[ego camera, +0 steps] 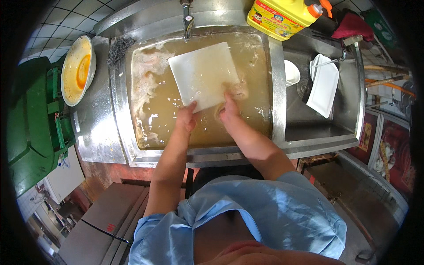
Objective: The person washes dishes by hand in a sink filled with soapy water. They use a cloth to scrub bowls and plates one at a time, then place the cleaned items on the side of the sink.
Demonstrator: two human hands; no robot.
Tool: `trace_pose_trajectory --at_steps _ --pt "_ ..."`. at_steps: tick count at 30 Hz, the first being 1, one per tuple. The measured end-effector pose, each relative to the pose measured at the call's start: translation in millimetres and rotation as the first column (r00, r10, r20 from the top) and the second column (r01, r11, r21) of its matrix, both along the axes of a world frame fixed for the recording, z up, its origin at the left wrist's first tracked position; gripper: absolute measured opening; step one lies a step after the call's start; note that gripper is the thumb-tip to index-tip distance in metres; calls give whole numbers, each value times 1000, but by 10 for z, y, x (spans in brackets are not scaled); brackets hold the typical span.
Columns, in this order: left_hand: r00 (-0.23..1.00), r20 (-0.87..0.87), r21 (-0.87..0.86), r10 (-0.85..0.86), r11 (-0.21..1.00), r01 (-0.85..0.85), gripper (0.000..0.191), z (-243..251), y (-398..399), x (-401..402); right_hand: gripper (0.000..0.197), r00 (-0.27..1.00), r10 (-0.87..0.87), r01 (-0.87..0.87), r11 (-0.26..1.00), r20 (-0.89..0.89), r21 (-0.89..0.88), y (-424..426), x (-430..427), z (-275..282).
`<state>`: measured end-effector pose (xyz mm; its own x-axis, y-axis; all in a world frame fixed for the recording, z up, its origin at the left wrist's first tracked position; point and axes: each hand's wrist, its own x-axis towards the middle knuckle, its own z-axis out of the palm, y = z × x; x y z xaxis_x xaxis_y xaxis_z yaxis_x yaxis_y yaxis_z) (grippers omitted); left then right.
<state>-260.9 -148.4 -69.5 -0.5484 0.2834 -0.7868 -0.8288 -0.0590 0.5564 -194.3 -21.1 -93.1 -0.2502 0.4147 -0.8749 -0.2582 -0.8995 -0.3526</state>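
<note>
A square white plate (205, 73) lies tilted at the surface of murky, sudsy water in a large steel sink (278, 99). My left hand (187, 116) grips its near left corner, thumb on top and fingers beneath. At the near right edge, my right hand (230, 107) has its thumb by the plate; its fingers are partly under water, and whether they grip the plate is unclear. Something tan and rounded (219, 111), perhaps a scrubbing pad, shows beside the right palm.
The faucet (187, 25) hangs over the sink's far edge. A yellow detergent jug (280, 18) stands far right. The right basin holds white dishes (324, 87) and a white bowl (292, 73). Leftward are an orange-stained bowl (79, 71), a steel-wool scourer (120, 50) and a green bin (33, 122).
</note>
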Motion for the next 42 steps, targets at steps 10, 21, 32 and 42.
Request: trace_pose_trajectory --at_steps 10,21,32,42 --pt "995 -88 15 -46 999 48 24 251 -228 -81 42 920 388 -381 917 -48 118 660 212 10" --pt "236 12 -834 -972 120 538 32 -154 -208 -252 33 601 759 -758 640 -251 122 711 580 315" --pt "-144 -186 -980 -972 172 103 49 -51 529 363 40 630 703 -672 283 328 684 391 700 715" --pt "980 16 750 -200 651 121 52 536 157 335 45 439 620 -493 -438 650 751 -166 474 1051"
